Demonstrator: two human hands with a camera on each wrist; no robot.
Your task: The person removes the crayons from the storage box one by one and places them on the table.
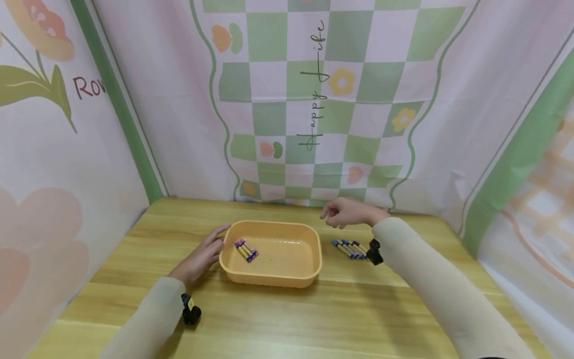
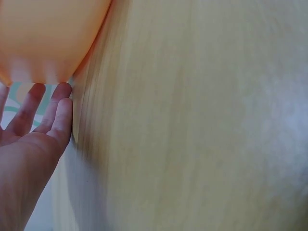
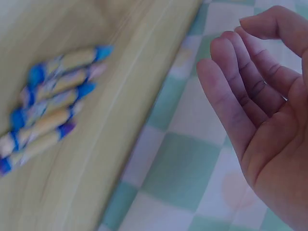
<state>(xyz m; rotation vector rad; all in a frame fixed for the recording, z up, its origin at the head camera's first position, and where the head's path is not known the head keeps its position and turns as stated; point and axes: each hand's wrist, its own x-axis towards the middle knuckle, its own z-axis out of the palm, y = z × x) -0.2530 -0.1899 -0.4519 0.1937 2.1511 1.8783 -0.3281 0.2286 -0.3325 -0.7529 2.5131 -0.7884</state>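
At a wood-grain counter (image 1: 269, 324), we see a left hand (image 1: 204, 257) at the left end of a yellow-orange basin (image 1: 271, 280), its grip loosely spread with the fingers extended, fingertips at the outer wall and nothing grasped. The right hand (image 1: 347, 212) hangs above the far side, its grip relaxed, fingers gently curved around an empty palm. Inside the basin, toward its left end, we find a small cluster of crayons (image 1: 246, 250) with yellowish wrappers and pink and purple ends. A slanting row of crayons (image 1: 351, 249) lies right of the basin (we count five from the right wrist, slightly blurred), ends mostly blue, one purple. A strip of wood separates row from basin; more runs in front, while a checked curtain (image 1: 266, 45) rises at the counter's back edge.
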